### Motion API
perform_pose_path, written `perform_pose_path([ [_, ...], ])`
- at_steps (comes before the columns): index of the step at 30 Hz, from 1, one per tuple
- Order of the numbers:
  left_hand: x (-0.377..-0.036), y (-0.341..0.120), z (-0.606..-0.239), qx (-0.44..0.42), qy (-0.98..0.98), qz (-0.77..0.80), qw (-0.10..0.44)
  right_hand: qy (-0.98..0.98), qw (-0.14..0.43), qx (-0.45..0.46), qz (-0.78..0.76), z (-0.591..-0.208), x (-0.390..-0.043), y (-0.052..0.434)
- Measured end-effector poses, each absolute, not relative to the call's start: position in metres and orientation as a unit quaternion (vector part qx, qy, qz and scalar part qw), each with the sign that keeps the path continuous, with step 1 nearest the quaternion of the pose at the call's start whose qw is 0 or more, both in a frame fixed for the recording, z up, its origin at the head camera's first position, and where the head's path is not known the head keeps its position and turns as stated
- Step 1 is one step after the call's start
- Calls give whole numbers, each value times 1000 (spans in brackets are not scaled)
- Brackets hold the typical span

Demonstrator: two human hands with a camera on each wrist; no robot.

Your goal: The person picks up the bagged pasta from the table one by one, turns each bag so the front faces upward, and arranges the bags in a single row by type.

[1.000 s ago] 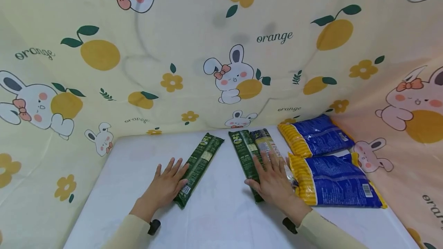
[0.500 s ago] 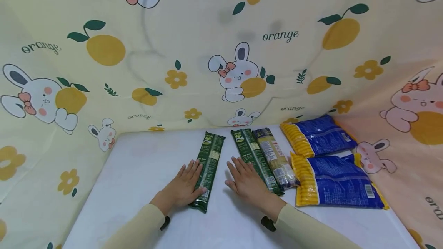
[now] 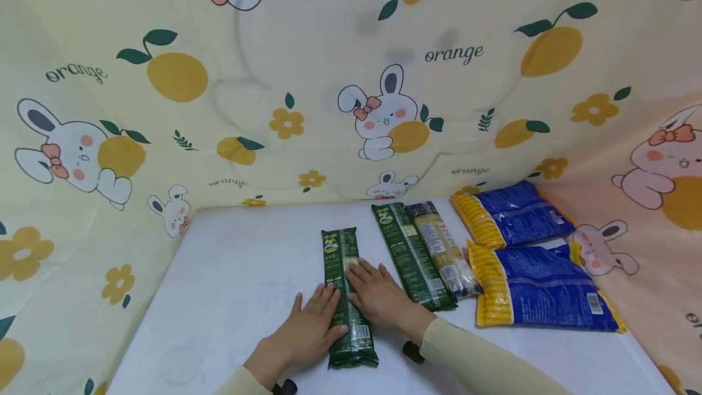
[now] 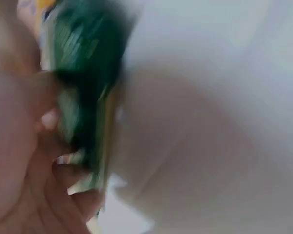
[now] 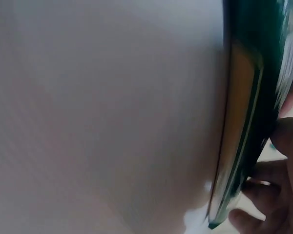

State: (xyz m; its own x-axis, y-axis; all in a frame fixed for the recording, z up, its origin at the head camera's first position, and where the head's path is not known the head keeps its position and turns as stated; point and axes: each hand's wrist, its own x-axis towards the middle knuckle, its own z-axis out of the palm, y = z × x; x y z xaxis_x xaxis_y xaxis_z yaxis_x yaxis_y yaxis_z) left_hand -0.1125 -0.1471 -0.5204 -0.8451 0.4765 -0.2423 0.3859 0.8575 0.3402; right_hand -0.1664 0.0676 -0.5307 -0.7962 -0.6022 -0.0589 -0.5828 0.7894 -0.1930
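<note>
Bracketing a long, dark green plastic packet of noodles (image 3: 347, 296) from both sides, the person's left hand (image 3: 310, 334) and right hand (image 3: 379, 301) lie flat on the white worktop (image 3: 230, 285), fingers straight and pressed along the packet's long edges rather than curled round it. The packet lies near the front middle of the worktop, pointing away from the person, apart from a second dark green noodle packet (image 3: 412, 255) and a yellowish clear noodle packet (image 3: 443, 249) to its right. Two blue and yellow crinkled bags (image 3: 540, 294) lie farther right. Squaring the packet well would likely mean even pressure from both palms, kept low so the thin wrapper slides instead of buckling. Both wrist views are badly blurred: each shows only a green smear of wrapper beside fingertips, so contact there is hard to judge. The packet's print is too small to read, and the sleeves are cut off at the frame's bottom.
</note>
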Motion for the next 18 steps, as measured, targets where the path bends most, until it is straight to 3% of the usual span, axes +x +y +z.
perform_pose_path([
  [10,-205,-148,-501,216,973,87,-4,934,-71,-342,-73,-530,-100,81],
  [18,-270,-125,-510,196,978,50,-42,940,-56,-328,-72,-528,-72,94],
])
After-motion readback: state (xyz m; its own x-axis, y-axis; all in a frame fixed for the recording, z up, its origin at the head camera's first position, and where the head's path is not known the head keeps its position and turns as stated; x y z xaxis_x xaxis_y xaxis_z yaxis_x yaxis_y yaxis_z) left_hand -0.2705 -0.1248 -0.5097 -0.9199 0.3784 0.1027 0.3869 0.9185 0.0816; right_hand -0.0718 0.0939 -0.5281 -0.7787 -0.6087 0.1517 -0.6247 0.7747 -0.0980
